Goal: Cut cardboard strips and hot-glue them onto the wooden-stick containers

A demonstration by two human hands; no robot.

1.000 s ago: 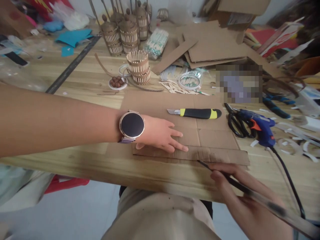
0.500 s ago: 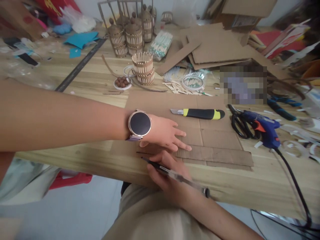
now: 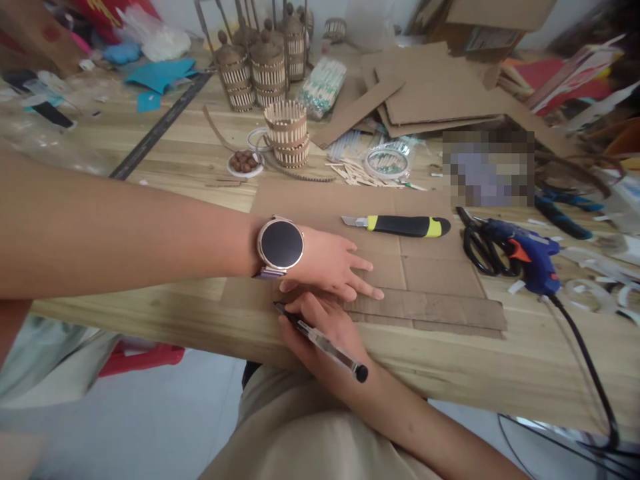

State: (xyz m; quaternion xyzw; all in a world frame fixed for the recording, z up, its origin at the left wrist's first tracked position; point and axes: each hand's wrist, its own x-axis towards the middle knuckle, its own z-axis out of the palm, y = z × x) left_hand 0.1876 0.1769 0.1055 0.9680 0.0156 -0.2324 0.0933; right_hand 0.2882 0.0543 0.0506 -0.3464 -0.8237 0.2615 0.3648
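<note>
My left hand (image 3: 330, 265) lies flat with its fingers spread on a cardboard strip (image 3: 440, 308), which rests on a larger cardboard sheet (image 3: 430, 267). A watch (image 3: 281, 245) is on that wrist. Just below, my right hand (image 3: 325, 333) grips a black pen (image 3: 327, 345) with a clear barrel. The pen's tip points left and meets the cardboard near the strip's left end, or hovers right over it; I cannot tell which. Beyond my left hand, a yellow and black utility knife (image 3: 407, 226) lies on the sheet with its blade out.
On the right are a blue glue gun (image 3: 533, 257), black-handled scissors (image 3: 483, 250) and pliers (image 3: 563, 215). Behind the sheet stand a round stick basket (image 3: 287, 133), a dish of brown beads (image 3: 244, 163) and loose sticks (image 3: 360, 175). Small stick lanterns (image 3: 268, 70) and cardboard pieces (image 3: 440, 90) lie further back.
My right hand has moved slightly left and up with the pen, bringing its tip to the strip's left end. My left hand stays in place on the cardboard.
</note>
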